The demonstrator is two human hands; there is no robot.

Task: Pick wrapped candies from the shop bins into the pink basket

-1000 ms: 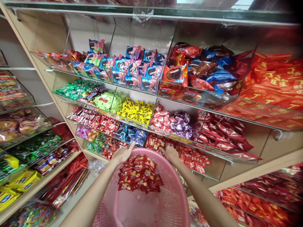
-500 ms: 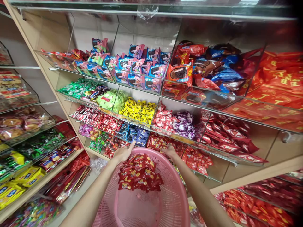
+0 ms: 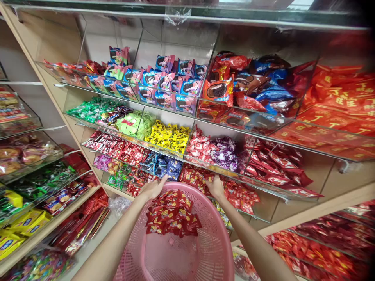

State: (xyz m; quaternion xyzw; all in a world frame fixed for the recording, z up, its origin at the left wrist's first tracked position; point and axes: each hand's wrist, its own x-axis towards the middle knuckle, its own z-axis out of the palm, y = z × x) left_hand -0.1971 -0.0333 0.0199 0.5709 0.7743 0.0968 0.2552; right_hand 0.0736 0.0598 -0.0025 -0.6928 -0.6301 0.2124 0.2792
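Observation:
A pink plastic basket is below me, its far rim against the shelf front. Red candy packets are heaped inside it toward the far side. My left hand grips the basket's far left rim, thumb stretched along the top. Just beyond the rim, my right hand is at a low bin of matching red packets. Its thumb and fingers are apart, fingertips among the packets and partly hidden.
Blue candy packets lie left of the red bin. Above hang clear shelf fronts with yellow candies, purple candies and wrapped cookies. Another shelf unit stands at left. More red packets are at lower right.
My right hand has moved right and slightly up, from beside the basket's rim into the red packets. My left hand and the basket have barely moved. The view has turned slightly right.

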